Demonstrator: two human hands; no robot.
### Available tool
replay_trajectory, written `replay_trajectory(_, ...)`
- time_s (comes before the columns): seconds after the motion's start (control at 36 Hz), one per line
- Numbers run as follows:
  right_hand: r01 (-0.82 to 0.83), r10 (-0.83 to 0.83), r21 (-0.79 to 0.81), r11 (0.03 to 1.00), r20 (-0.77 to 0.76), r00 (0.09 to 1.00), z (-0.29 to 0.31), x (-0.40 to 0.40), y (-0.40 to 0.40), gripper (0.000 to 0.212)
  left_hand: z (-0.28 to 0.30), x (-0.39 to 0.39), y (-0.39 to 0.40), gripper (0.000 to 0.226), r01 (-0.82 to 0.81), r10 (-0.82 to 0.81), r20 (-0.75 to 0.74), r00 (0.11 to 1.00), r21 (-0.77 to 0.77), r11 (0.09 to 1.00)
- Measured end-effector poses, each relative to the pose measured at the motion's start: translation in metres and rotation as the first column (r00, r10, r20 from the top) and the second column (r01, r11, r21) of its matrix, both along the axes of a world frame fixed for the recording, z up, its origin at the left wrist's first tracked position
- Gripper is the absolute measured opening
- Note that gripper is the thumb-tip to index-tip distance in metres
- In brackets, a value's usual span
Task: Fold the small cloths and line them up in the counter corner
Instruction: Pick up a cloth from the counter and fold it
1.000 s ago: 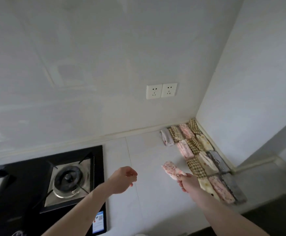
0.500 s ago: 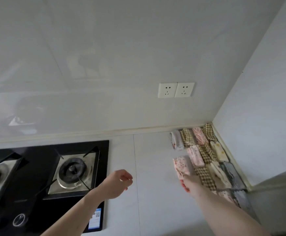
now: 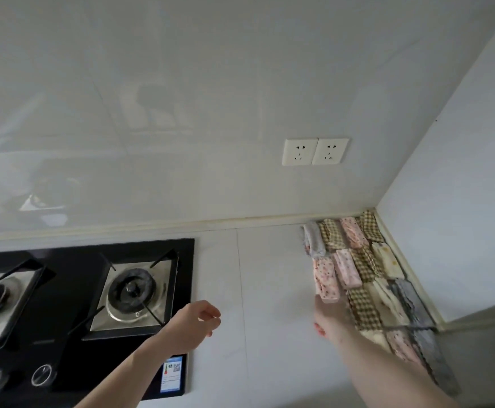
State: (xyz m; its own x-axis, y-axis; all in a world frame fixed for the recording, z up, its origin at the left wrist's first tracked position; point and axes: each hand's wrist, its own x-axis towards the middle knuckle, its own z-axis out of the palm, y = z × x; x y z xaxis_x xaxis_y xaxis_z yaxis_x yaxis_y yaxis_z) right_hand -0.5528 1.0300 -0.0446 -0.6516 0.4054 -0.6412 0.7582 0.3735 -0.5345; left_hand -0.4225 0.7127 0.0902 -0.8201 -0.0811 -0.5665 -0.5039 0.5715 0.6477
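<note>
Several folded small cloths (image 3: pixel 358 260) lie in rows in the counter corner, checked, pink, cream and grey. A folded pink floral cloth (image 3: pixel 324 279) lies flat on the counter at the left side of the rows, next to a pale pink one (image 3: pixel 347 267). My right hand (image 3: pixel 332 319) is at its near end and holds that end with the fingertips, which the cloth partly hides. My left hand (image 3: pixel 194 322) hovers over the counter beside the stove, fingers loosely curled, holding nothing.
A black gas stove (image 3: pixel 87 304) with two burners fills the left of the white counter (image 3: pixel 270 290). A double wall socket (image 3: pixel 314 151) sits above the corner. Walls close the corner behind and to the right.
My right hand carried the pink floral cloth forward and laid it down at the left of the rows. The view swung left and up. My left hand stayed where it was.
</note>
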Motion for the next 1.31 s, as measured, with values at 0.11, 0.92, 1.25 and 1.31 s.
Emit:
replay_trajectory(0.11, -0.029, 0.024, 0.100, 0.995, 0.043, 0.999, -0.001, 0.044, -0.038, 0.088, 0.004, 0.027, -0.023, 0.007, -0.044, 0.044, 0.001, 0.999, 0.023, 0.999)
replay_trajectory(0.92, -0.866, 0.791, -0.293, 0.405, -0.363, 0.492, 0.148, 0.347, -0.551, 0.057, 0.034, 0.415, -0.364, 0.012, -0.596, 0.585, -0.166, 0.794, -0.023, 0.803)
replay_trajectory(1.25, -0.944, 0.875, -0.251, 0.214, -0.381, 0.300, 0.160, 0.369, -0.686, 0.039, 0.036, 0.471, -0.484, 0.014, -0.747, 0.736, -0.189, 0.650, 0.017, 0.664)
replay_trajectory(1.31, -0.942, 0.876, -0.266, 0.203, -0.380, 0.296, 0.155, 0.368, -0.711, 0.039, 0.035, 0.473, -0.510, 0.014, -0.754, 0.743, -0.176, 0.646, 0.008, 0.657)
